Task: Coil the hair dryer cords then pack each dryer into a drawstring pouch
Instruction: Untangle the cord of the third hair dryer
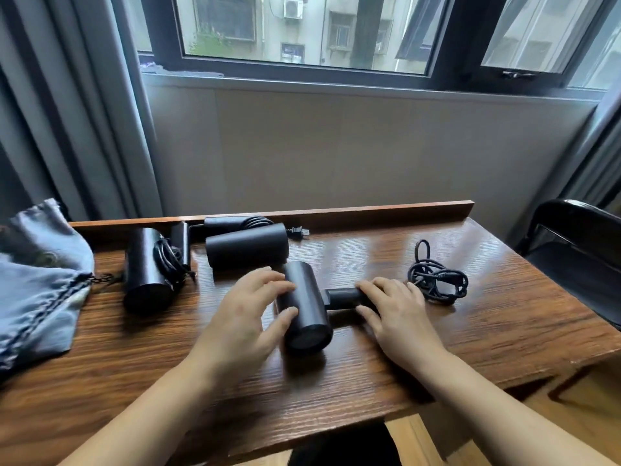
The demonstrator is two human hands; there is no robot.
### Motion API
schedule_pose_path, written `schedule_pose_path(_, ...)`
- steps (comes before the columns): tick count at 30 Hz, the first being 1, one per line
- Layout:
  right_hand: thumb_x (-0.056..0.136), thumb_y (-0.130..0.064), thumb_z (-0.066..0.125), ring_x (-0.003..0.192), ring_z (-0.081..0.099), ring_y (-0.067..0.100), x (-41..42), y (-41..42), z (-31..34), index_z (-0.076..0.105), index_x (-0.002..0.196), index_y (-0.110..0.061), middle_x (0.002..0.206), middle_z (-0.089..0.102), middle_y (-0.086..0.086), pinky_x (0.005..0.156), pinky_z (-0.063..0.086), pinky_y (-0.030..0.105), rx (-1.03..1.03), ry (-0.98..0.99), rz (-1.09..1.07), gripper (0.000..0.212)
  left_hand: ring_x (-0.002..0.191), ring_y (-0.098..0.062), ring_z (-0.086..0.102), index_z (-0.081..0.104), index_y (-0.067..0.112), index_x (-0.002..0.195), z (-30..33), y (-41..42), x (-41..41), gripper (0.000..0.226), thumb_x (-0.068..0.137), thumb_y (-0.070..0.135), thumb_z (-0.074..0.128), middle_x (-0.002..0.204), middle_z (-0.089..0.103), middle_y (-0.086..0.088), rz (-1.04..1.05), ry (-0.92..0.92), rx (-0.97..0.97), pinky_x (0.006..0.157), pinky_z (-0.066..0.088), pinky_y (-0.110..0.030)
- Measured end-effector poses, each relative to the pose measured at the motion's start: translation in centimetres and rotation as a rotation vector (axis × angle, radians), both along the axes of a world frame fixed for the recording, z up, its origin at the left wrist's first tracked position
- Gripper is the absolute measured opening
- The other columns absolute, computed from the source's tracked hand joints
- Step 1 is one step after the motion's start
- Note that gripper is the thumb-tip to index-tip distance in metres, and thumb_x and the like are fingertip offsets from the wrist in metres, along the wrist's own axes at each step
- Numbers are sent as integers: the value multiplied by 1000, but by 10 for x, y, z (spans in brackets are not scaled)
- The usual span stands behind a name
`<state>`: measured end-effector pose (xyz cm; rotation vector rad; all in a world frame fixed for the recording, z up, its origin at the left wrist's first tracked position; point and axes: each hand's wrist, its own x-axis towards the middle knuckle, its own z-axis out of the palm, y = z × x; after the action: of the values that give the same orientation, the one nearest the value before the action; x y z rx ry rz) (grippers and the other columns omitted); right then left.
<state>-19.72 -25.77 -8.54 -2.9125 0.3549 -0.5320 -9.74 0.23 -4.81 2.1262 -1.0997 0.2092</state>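
daylight from a wide window falls across a dark wooden bench set against a pale wall, with grey curtains hanging to either side.

head view: both bare hands are out over the middle of the bench. the left hand has its grip curled on the barrel of the nearest hair dryer, fingers over the top and thumb against the near side of the black cylinder. the right hand lies over the handle of that same dryer, fingers bent across it with the thumb on the near side, so this grip is closed on the handle. the dryer lies on its side between the two hands, its round end facing the camera.

just beyond the right hand, on its far right, a coiled black cord sits bundled on the wood, touching or almost touching the fingertips; i cannot tell which. beyond the left hand lies a second dryer with its cord wound round the handle and the plug resting by the bench's back rail. further to the left of the left hand, a third dryer lies with a loose cord bundle against it. well to the left of that, a blue-grey drawstring pouch slumps at the bench's edge. a black chair stands past the right hand, off the bench.
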Motion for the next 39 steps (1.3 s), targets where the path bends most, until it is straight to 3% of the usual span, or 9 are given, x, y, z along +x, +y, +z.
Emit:
schedule_pose_path(5, 92, -47, 49, 106, 54, 22, 8, 68, 3, 57, 130, -29, 115, 59, -3, 100, 42, 42, 13, -35, 152, 43, 133, -4, 36, 54, 35, 135, 24, 22, -11, 64, 85, 69, 33, 133, 50, 18, -1, -106, 282, 115, 24, -25)
schedule_pose_path(10, 90, -35, 47, 107, 55, 26, 18, 138, -4, 49, 139, -13, 121, 62, 1, 102, 46, 41, 17, -109, 237, 54, 140, -4, 29, 25, 35, 153, 37, 59, -17, 68, 94, 66, 40, 149, 39, 17, 113, -133, 712, 124, 3, -35)
schedule_pose_path(14, 86, -20, 60, 107, 59, 30, 29, 171, -8, 51, 131, -8, 117, 64, 6, 100, 49, 42, 4, -127, 286, 47, 138, -6, 36, 29, 36, 150, 42, 85, -13, 65, 94, 65, 41, 146, 45, 17, 189, -140, 828, 123, 9, -39)
schedule_pose_path(16, 89, -15, 56, 117, 55, 32, 32, 184, -8, 49, 135, -5, 127, 60, 10, 110, 42, 42, 48, -106, 392, 47, 134, -8, 43, 31, 38, 147, 39, 92, -11, 59, 95, 61, 43, 139, 51, 15, 213, -164, 883, 120, 17, -39)
schedule_pose_path(20, 98, -23, 52, 139, 38, 18, 27, 183, 8, 43, 146, -10, 148, 47, 6, 118, 20, 20, 251, -48, 589, 50, 116, -14, 56, 42, 38, 137, 40, 106, -4, 41, 98, 48, 48, 121, 61, 10, 243, -203, 910, 97, 39, -30)
schedule_pose_path(25, 97, -25, 56, 127, 48, 15, 24, 134, 28, 64, 125, -13, 128, 60, 1, 114, 33, 27, 270, -445, 498, 32, 115, -15, 56, 38, 39, 139, 42, 123, 1, 40, 100, 41, 44, 120, 59, 11, 293, -220, 950, 95, 37, -31)
schedule_pose_path(29, 95, -40, 55, 123, 43, 5, 27, 87, 29, 61, 129, -21, 127, 54, -7, 107, 36, 26, 344, -407, 274, 39, 118, -16, 54, 49, 32, 130, 31, 112, 5, 39, 91, 38, 47, 120, 58, 10, 277, -253, 841, 102, 41, -35)
schedule_pose_path(33, 85, -56, 63, 119, 49, 7, 31, 77, 10, 54, 132, -33, 130, 43, -14, 99, 49, 34, 425, -159, 320, 54, 117, -22, 58, 53, 19, 136, 12, 73, 3, 55, 87, 43, 61, 125, 62, 2, 158, -224, 509, 99, 49, -38)
schedule_pose_path(39, 78, -30, 84, 89, 61, 8, 33, 77, -3, 64, 104, -34, 103, 59, -13, 78, 51, 23, 581, -171, 320, 33, 125, -16, 49, 44, 27, 140, -9, 20, 11, 53, 92, 36, 64, 135, 55, 6, 76, -3, 244, 105, 40, -33)
